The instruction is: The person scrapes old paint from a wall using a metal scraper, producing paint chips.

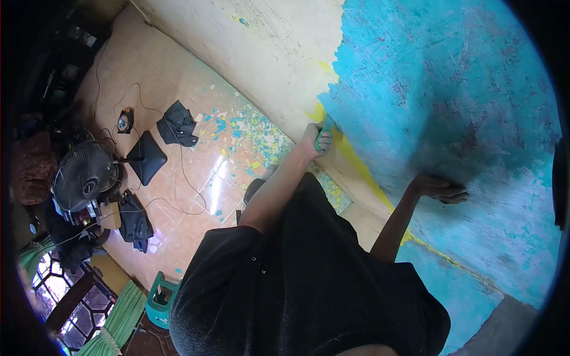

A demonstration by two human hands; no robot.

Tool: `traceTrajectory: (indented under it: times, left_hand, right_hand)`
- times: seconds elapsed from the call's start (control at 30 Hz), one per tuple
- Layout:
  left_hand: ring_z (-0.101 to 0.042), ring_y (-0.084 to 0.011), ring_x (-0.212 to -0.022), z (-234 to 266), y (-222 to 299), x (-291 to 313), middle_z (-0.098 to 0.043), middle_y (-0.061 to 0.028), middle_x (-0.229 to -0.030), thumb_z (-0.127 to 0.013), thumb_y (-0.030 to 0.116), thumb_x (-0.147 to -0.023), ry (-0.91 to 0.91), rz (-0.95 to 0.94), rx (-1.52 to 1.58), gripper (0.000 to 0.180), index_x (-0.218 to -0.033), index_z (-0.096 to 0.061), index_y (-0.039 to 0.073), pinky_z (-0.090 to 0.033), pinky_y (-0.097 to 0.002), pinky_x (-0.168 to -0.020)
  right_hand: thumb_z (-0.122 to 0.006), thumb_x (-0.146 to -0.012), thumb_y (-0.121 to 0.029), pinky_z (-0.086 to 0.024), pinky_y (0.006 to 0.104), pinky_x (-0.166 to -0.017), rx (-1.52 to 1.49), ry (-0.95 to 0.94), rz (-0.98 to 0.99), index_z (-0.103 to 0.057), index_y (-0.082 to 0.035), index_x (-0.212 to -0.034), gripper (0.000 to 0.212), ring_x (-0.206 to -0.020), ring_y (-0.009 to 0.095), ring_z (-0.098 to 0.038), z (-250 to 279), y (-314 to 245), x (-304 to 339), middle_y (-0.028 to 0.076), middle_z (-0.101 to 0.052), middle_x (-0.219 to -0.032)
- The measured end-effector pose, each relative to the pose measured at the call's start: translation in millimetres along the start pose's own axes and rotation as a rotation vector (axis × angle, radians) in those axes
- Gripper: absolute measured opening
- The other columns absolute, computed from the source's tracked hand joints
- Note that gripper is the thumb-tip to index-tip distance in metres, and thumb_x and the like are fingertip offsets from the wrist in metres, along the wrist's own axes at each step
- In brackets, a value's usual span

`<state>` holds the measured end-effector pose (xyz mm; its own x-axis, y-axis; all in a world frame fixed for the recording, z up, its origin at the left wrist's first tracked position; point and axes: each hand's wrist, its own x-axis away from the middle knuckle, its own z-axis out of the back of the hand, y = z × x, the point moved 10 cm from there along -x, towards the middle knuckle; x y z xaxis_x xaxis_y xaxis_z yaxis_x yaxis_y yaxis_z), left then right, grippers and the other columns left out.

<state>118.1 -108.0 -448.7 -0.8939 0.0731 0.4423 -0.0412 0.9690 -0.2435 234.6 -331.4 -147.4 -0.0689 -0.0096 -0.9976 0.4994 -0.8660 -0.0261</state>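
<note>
My left hand [314, 141] is closed round the green handle of a paint scraper [328, 123]. Its blade meets the wall where peeling blue paint [404, 89] borders a bared cream area [285, 65]. A ragged strip of yellow paint [353, 155] runs along that border, past the hand. Farther right, my right hand [440, 189] rests against the blue wall with its fingers stretched out, holding nothing. Both forearms come out of a dark shirt.
Blue, yellow and cream paint flakes [252, 133] litter the tiled floor [172, 196] along the wall. To the left stand a black fan [86, 175] and a green plastic stool [159, 302]. Dark cloths [178, 123] and a long cable [160, 200] lie on the tiles.
</note>
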Motion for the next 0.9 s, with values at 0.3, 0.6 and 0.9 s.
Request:
traceTrajectory:
  times: [0.3, 0.6, 0.9]
  left_hand:
    - [-0.029, -0.0080, -0.035, 2, -5, -9, -0.037, 0.0037, -0.053, -0.029, 0.043, -0.104, 0.098, -0.021, 0.055, 0.046, -0.071, -0.041, 0.014, -0.024, -0.0203, -0.029]
    - [-0.031, -0.0081, -0.036, -4, -22, -16, -0.037, 0.0031, -0.054, -0.028, 0.042, -0.104, 0.068, -0.019, -0.012, 0.047, -0.070, -0.038, 0.012, -0.026, -0.0209, -0.029]
    - [-0.032, -0.0081, -0.037, 10, -16, -24, -0.039, 0.0020, -0.056, -0.028, 0.040, -0.104, 0.128, -0.056, -0.029, 0.043, -0.074, -0.039, 0.011, -0.027, -0.0205, -0.030]
  right_hand:
    - [-0.028, -0.106, -0.033, -0.024, 0.0625, -0.109, -0.010, -0.013, -0.044, -0.039, 0.004, -0.144, 0.054, -0.140, 0.048, -0.027, -3, 4, 1, 0.026, -0.033, -0.152]
    - [-0.029, -0.106, -0.032, -0.023, 0.0606, -0.110, -0.021, 0.018, -0.016, -0.040, 0.003, -0.144, 0.053, -0.139, 0.046, -0.029, -3, 18, 12, 0.025, -0.034, -0.151]
    - [-0.029, -0.105, -0.031, -0.022, 0.0610, -0.109, -0.007, 0.003, -0.004, -0.040, 0.004, -0.143, 0.053, -0.140, 0.048, -0.028, -5, 12, 9, 0.026, -0.035, -0.151]
